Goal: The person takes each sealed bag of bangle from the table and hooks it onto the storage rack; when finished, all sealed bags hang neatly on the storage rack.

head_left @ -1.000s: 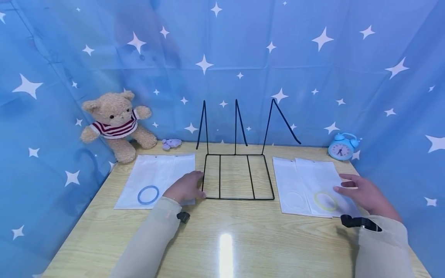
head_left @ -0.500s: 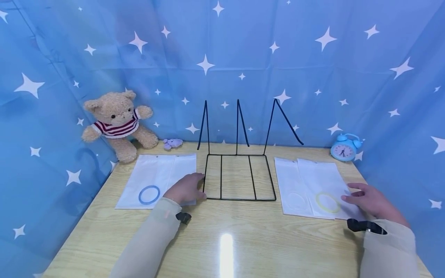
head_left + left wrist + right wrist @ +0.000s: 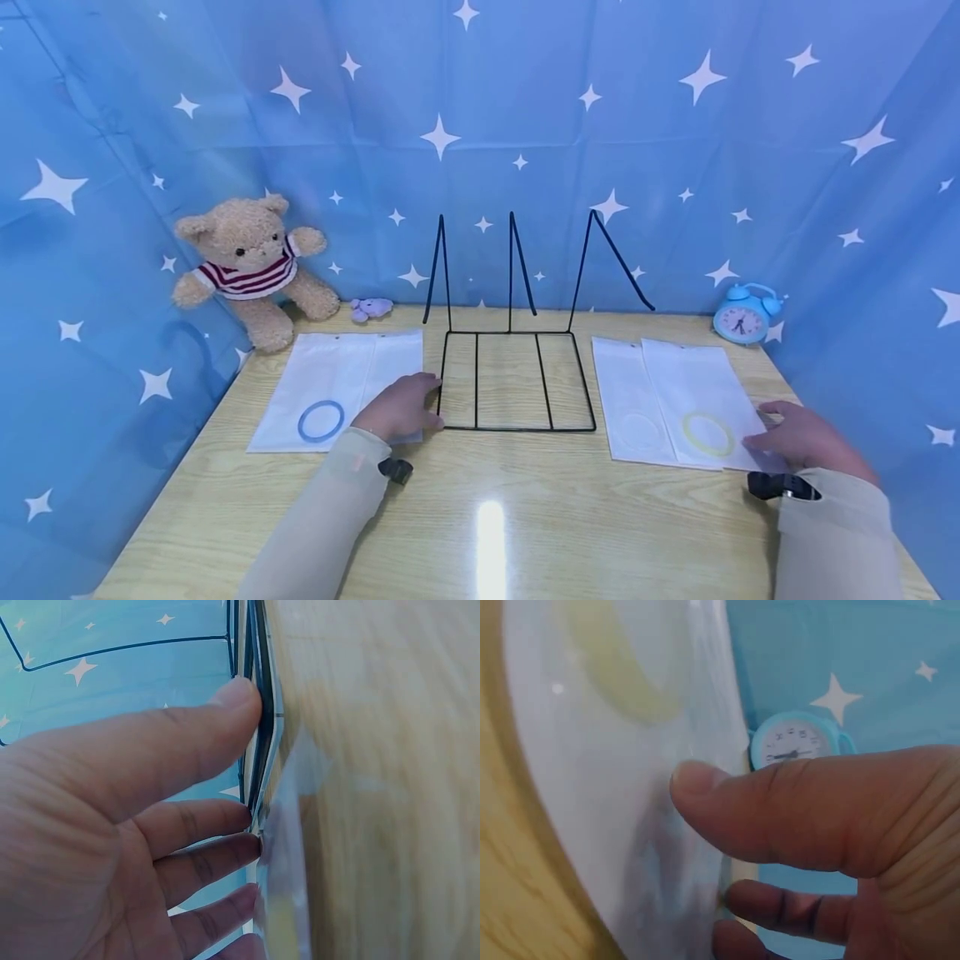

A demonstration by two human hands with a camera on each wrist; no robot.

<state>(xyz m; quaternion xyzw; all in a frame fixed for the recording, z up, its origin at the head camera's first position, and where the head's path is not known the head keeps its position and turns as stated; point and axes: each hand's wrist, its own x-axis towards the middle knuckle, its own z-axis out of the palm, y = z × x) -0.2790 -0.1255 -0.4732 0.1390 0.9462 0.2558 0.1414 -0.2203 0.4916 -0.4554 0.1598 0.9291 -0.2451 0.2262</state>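
Observation:
In the head view, my left hand [image 3: 399,407] rests at the left side of a black wire rack [image 3: 507,430] with three upright bent prongs. The left wrist view shows its thumb and fairly straight fingers touching the rack's wire. My right hand [image 3: 810,437] is at the right edge of a white pouch [image 3: 678,367] bearing a pale yellow ring [image 3: 708,434]. In the right wrist view the thumb is over the pouch and the fingers are by its edge; a gap shows between them. Whether the thumb touches is unclear.
Another white pouch with a faint white ring [image 3: 637,432] lies partly under the yellow-ring one. On the left are white pouches [image 3: 337,358] with a blue ring [image 3: 321,422]. A teddy bear [image 3: 251,258], small purple toy [image 3: 371,309] and blue alarm clock [image 3: 742,321] stand along the back.
My right hand has moved right and down from above the yellow-ring pouch to its right edge. The left hand stays at the rack.

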